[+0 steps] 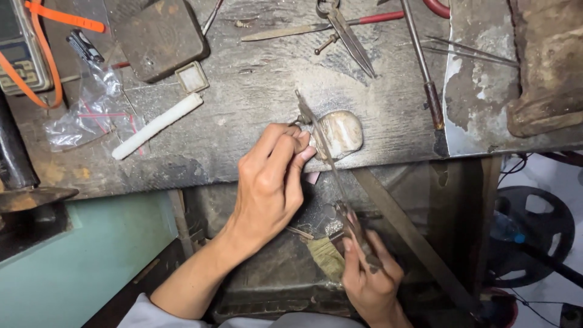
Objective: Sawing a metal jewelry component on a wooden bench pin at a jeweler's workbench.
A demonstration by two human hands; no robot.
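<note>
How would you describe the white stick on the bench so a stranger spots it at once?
Start at the worn grey workbench and look to its left half, beside the crumpled clear plastic bag. The white stick lies diagonally just below a small square frame. It is the only pale, blunt bar there; the long things nearby are dark metal tools.

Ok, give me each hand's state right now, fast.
Left hand: fingers pinched shut on a small workpiece at the bench peg.
Right hand: closed around the saw handle.

Grey scarred workbench (255,103), white stick (156,126), orange strap (64,17), pale beige peg (340,132).
</note>
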